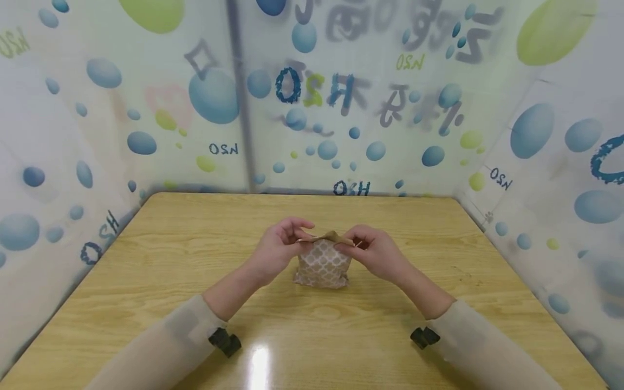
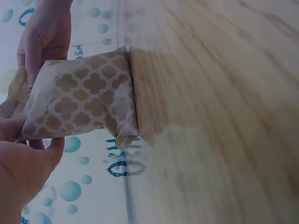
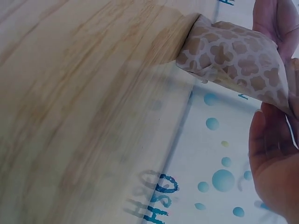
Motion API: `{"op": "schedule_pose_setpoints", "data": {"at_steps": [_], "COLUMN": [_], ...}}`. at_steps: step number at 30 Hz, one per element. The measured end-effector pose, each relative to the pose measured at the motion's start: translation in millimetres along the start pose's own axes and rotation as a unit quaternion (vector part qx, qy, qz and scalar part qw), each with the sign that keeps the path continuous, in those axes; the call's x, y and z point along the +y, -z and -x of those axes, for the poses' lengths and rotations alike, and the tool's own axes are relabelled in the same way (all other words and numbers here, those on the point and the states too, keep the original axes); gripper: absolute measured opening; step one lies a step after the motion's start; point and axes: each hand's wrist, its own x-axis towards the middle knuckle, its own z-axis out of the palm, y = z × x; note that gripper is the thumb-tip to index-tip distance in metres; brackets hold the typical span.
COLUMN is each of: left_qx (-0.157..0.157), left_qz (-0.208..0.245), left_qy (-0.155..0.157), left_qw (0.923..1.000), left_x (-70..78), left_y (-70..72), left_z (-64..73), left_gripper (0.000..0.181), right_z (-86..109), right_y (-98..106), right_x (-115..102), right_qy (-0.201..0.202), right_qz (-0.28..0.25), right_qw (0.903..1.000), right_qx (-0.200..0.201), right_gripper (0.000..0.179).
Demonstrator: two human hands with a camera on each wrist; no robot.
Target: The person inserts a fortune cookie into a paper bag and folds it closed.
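Note:
A small paper bag (image 1: 324,265), brown with a white lattice pattern, stands upright on the wooden table between both hands. Its top edge is spread sideways, with a plain brown flap showing above the pattern. My left hand (image 1: 279,246) pinches the top left corner between thumb and fingers. At the top right corner my right hand (image 1: 377,252) pinches the paper in the same way. In the left wrist view the patterned side of the bag (image 2: 88,93) looks creased, and its bottom edge meets the table. The inside of the bag is hidden.
The wooden table (image 1: 195,233) reaches back to a wall covering (image 1: 390,135) printed with blue and green drops and lettering. Similar coverings rise along the left and right sides. Dark wrist cameras (image 1: 225,341) sit at both cuffs. Light glares on the near table surface.

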Motion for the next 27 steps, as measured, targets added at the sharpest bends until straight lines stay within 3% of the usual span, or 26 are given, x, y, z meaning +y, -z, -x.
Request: {"op": "schedule_pose_setpoints", "data": {"at_steps": [5,9,14,19,27], "left_qx": [0.019,0.017,0.008,0.0,-0.023], "left_qz": [-0.022,-0.03,-0.051,-0.084,-0.105], "left_qy": [0.002,-0.009,-0.017,-0.037,-0.066], "left_qw": [0.9996,0.9994,0.9985,0.9958,0.992], "left_x": [-2.0,-3.1,-4.2,-4.5,-5.1], "left_y": [5.1,6.5,5.1,7.1,10.5], "left_z": [0.9,-0.5,-0.8,2.5,5.7], "left_gripper": [0.029,0.028,0.024,0.024,0.027], "right_z": [-0.3,0.5,0.5,1.0,2.7], "right_y": [1.8,5.1,4.4,2.9,3.7], "right_x": [1.3,5.1,8.0,9.4,19.2], "right_qy": [-0.005,-0.004,0.004,0.047,0.117], "right_qz": [0.004,0.015,-0.023,-0.077,-0.097], "right_qw": [1.0,0.9998,0.9997,0.9959,0.9881], "right_qx": [0.001,0.01,-0.005,-0.007,-0.025], "right_gripper": [0.005,0.01,0.027,0.03,0.027]}}
